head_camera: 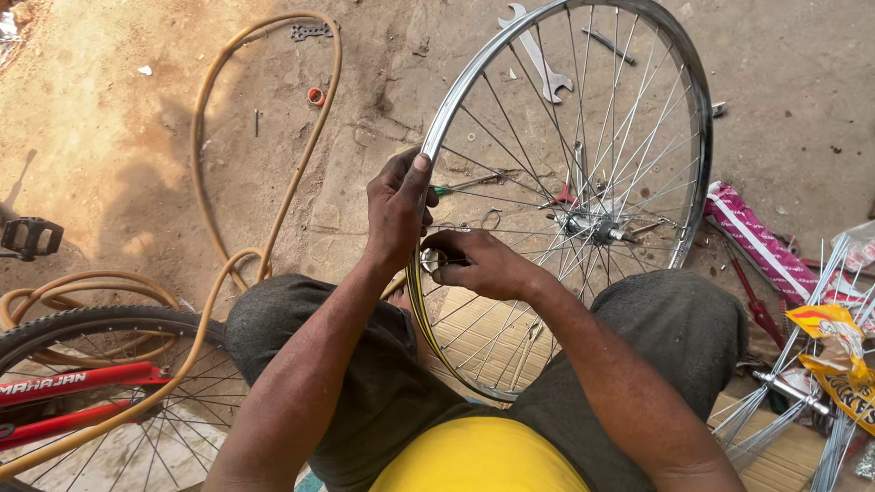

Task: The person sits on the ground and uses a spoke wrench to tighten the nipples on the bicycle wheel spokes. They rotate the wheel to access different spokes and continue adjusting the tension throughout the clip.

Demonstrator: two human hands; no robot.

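Head view looks straight down on a bare bicycle wheel (pixel 583 196), standing upright between the person's knees, its chrome rim (pixel 437 118) rising from the lap. Left hand (pixel 398 211) sits on the rim's near-left arc, fingers (pixel 419 173) curled over the metal, thumb pressed on top, gripping the rim. Right hand (pixel 483 264) is just below it, touching the rim's inner side, fingers clenched around something small; what it is cannot be told. Spokes fan out from the hub (pixel 588 223), which lies well right of both hands.

Off to the right, a long pink-and-white striped packet (pixel 756 241) lies on the dirt floor (pixel 118 137), and a yellow-and-red wrapper (pixel 834 351) rests over a loose sheaf of spokes (pixel 784 401). Beyond the rim, a double-ended spanner (pixel 536 55) lies flat. A tan hose (pixel 273 137) loops across the floor at left, running over a red bicycle's tyred wheel (pixel 82 383) in the lower corner. A black pedal (pixel 32 237) shows at the far left edge.
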